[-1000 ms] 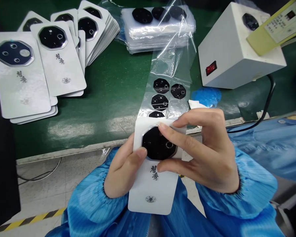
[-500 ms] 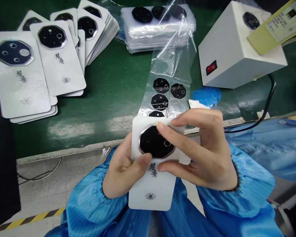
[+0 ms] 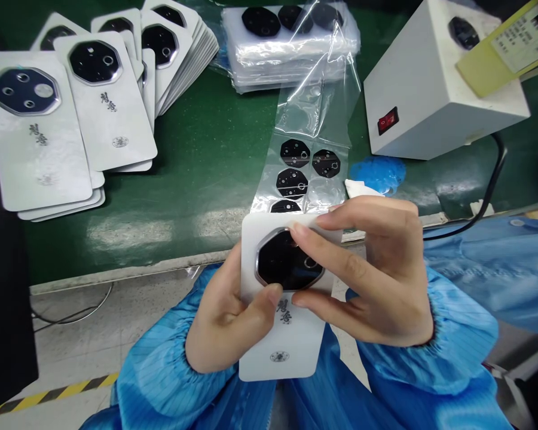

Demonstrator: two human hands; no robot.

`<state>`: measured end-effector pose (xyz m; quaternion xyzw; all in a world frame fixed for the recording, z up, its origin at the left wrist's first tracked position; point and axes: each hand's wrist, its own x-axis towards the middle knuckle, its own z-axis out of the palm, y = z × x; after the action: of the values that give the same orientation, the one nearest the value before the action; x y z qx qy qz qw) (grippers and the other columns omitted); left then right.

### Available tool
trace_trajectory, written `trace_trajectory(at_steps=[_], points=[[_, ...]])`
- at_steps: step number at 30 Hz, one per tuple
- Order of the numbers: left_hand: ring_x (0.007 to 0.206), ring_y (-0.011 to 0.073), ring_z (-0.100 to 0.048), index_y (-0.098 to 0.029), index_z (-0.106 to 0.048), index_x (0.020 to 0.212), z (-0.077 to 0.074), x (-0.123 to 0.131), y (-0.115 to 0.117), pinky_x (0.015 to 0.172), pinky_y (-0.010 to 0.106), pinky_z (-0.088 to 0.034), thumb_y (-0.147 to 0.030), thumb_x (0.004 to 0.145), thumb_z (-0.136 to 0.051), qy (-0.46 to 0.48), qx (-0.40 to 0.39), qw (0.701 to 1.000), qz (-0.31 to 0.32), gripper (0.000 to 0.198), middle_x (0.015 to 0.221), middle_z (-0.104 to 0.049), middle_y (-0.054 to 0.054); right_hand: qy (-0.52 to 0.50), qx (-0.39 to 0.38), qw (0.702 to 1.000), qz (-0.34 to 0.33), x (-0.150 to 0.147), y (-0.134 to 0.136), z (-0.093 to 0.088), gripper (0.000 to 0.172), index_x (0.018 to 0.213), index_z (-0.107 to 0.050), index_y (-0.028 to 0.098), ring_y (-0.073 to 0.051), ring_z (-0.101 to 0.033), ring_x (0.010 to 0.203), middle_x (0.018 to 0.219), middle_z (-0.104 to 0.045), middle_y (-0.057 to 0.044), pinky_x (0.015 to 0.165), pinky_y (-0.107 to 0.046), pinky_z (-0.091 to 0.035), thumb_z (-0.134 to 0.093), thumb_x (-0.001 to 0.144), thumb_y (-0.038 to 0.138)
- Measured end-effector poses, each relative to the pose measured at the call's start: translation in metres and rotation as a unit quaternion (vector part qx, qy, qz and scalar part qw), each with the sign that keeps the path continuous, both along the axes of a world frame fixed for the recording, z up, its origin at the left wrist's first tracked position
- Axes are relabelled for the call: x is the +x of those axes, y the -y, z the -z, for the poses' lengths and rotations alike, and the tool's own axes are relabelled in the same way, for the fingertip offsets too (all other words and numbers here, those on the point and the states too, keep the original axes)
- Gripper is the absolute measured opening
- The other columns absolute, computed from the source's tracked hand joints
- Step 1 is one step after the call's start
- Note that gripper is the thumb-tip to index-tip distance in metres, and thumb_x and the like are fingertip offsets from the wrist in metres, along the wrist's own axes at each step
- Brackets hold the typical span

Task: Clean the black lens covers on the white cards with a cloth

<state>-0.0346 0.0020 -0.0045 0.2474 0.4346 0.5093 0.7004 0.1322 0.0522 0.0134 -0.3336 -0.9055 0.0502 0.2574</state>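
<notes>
I hold a white phone back cover [image 3: 291,340] upright in front of my lap, just below the table edge. My left hand [image 3: 224,316] grips its left side, thumb pressed at the lower rim of the black octagonal lens piece [image 3: 282,263]. My right hand [image 3: 376,275] wraps the cover's right side, its fingers pressing on the lens piece and the top edge. Just beyond, a clear film strip [image 3: 309,161] carries several more black octagonal lens pieces.
Stacks of white back covers [image 3: 94,107] lie at the left on the green mat [image 3: 206,155]. A pile of bagged lens sheets [image 3: 291,48] sits at the back. A white box with a red switch [image 3: 434,89] and black cable stands right, by a blue wad [image 3: 376,173].
My left thumb has slid from the lens piece's left edge down to its lower rim. The cover has shifted slightly in my hands.
</notes>
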Motion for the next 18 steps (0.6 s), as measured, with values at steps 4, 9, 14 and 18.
trace_trajectory(at_steps=[4,9,14,18], points=[[0.078,0.0160,-0.065,-0.036,-0.063,0.106,0.003,-0.003,-0.001,0.063,0.022,-0.053,-0.022,0.080,-0.060,-0.020,0.019,1.000,0.013,0.030,0.092,-0.070,-0.006,-0.129,-0.041,0.990,0.034,-0.002,-0.005,0.003,0.036,0.115,-0.053,0.015,-0.023,-0.051,0.099,0.103,-0.050,-0.010,0.080,-0.037,-0.049,-0.058,0.081,0.027],[0.082,0.0178,-0.064,-0.032,-0.058,0.113,0.009,-0.006,-0.004,0.062,0.022,-0.053,-0.027,0.079,-0.062,-0.057,0.043,0.997,0.029,0.035,0.100,-0.067,-0.001,-0.250,-0.317,0.914,0.048,-0.005,-0.011,0.006,0.009,0.077,-0.054,0.017,-0.011,-0.047,0.064,0.070,-0.050,0.000,0.053,-0.027,-0.040,-0.055,0.083,0.024],[0.080,0.0174,-0.063,-0.029,-0.057,0.114,0.013,-0.005,-0.006,0.062,0.023,-0.053,-0.027,0.079,-0.061,-0.075,0.047,0.996,0.033,0.035,0.099,-0.066,0.000,-0.281,-0.405,0.869,0.032,-0.007,-0.010,0.009,0.020,0.066,-0.050,0.017,-0.010,-0.043,0.058,0.063,-0.044,0.001,0.049,-0.025,-0.033,-0.053,0.084,0.025],[0.077,0.0147,-0.062,-0.031,-0.057,0.114,0.016,-0.009,-0.008,0.058,0.020,-0.051,-0.028,0.082,-0.058,-0.085,0.075,0.991,0.074,0.032,0.096,-0.066,-0.001,-0.314,-0.397,0.861,0.053,-0.008,-0.007,0.012,0.020,0.065,-0.047,0.017,-0.008,-0.040,0.055,0.060,-0.041,0.003,0.046,-0.024,-0.029,-0.055,0.082,0.024]])
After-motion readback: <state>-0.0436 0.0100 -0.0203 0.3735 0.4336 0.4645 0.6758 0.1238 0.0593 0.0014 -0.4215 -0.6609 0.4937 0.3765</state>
